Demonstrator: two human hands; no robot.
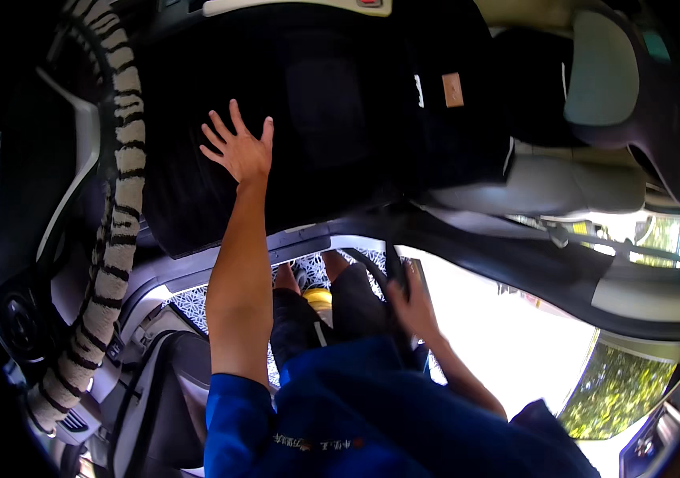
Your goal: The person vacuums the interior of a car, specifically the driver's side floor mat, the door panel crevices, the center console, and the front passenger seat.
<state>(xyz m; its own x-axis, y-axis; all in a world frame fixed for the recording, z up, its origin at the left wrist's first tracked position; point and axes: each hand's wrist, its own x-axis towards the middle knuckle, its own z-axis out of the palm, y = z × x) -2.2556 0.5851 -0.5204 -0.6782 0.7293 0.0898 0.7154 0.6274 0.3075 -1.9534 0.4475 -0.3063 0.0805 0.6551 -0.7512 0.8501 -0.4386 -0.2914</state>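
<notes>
Leaning on the dark car seat (328, 101) is my left hand (244, 149), its fingers spread and nothing in it. My right hand (415, 308) is near the seat's door-side edge, blurred, with its fingers around a dark strap-like thing (394, 257), perhaps a hose or belt. What that thing joins is hidden in shadow. A small tan label patch (453, 89) is on the black seat back.
A steering wheel with a striped plush cover (128, 143) curves along the left. The door sill (301, 242) runs below the seat. An open car door (178, 382) stands at lower left. A yellow object (318, 297) is between my legs. A seat belt buckle (370, 2) shows at the top.
</notes>
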